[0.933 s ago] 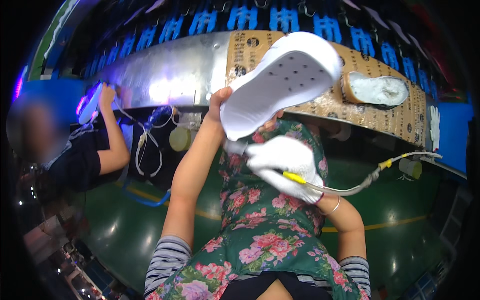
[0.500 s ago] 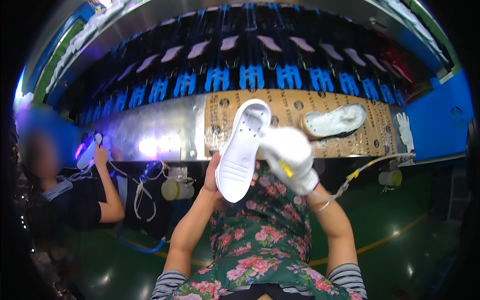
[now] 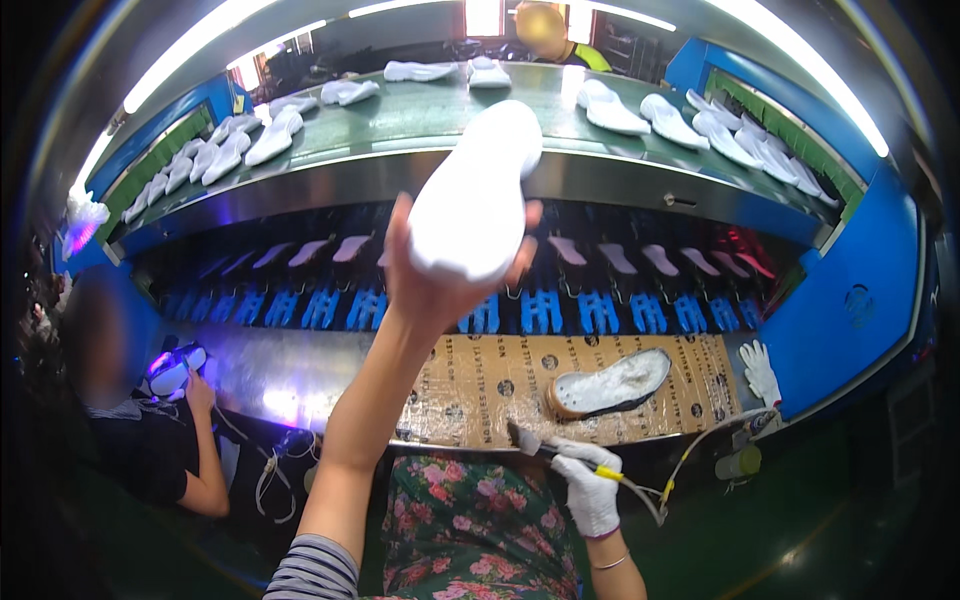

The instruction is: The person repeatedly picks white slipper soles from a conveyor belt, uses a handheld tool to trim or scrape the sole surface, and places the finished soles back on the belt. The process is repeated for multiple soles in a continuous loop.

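Observation:
My bare left hand is stretched far forward and grips a white shoe sole by its lower end, fingers and thumb on either side. The sole is raised in front of the green conveyor belt; whether it touches the belt cannot be told. In a white glove, my right hand closes round a flat brush fed by a pale hose. That brush is at the bench's near edge, its bristles pointing left. Just beyond lies a shoe-shaped piece, white inside with dark and tan sides, on cardboard.
White soles lie along the belt on both sides. Under it hang several pinkish sole-shaped pieces above blue holders. A spare white glove rests at the bench's right. A co-worker's hand is at the left; another person stands behind the belt.
My left hand has carried the sole forward and up, away from my body. My right hand with the brush has drawn apart from the sole. The view has tilted up, showing the belt.

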Tool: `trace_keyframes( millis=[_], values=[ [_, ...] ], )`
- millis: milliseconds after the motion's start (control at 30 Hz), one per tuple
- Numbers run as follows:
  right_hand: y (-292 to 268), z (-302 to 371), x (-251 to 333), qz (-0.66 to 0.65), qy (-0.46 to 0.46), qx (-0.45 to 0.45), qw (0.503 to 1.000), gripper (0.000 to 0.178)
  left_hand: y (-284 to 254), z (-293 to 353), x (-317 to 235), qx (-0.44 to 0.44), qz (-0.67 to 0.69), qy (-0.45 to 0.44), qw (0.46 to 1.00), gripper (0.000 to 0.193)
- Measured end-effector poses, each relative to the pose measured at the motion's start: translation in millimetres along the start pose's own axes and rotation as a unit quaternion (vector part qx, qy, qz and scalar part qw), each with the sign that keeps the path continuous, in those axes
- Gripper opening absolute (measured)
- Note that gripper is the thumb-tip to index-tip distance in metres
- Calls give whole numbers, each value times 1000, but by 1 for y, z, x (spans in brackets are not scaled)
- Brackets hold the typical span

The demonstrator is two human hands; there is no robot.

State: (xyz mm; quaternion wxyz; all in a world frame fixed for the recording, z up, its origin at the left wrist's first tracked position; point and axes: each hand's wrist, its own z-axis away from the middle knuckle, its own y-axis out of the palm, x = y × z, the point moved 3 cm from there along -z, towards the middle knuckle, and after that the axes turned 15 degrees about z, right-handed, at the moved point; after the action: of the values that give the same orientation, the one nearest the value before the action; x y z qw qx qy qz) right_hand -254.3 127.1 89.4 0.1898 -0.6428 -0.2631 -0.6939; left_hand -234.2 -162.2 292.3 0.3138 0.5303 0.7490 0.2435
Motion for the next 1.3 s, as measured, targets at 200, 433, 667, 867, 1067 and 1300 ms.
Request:
trace_keyframes(
  millis=[200,433,667,867,1067,1300],
  values=[
    [31,1,-21,-49,35,21,998,22,-39,-101,-21,-287,49,90,952,100],
    [24,0,-36,-7,46,18,999,21,-78,-140,-87,-234,-849,221,419,99],
    [26,2,-48,27,72,27,997,22,-105,-180,-112,-218,-910,119,332,112],
    [23,-1,-45,-28,63,-29,997,21,-64,-129,-164,-273,-933,165,166,97],
    [34,-6,-60,-50,80,-25,995,24,12,4,-312,-369,-888,173,-212,85],
    [61,-11,-58,-55,76,31,995,21,62,96,-295,-314,-845,421,104,24]
  ],
)
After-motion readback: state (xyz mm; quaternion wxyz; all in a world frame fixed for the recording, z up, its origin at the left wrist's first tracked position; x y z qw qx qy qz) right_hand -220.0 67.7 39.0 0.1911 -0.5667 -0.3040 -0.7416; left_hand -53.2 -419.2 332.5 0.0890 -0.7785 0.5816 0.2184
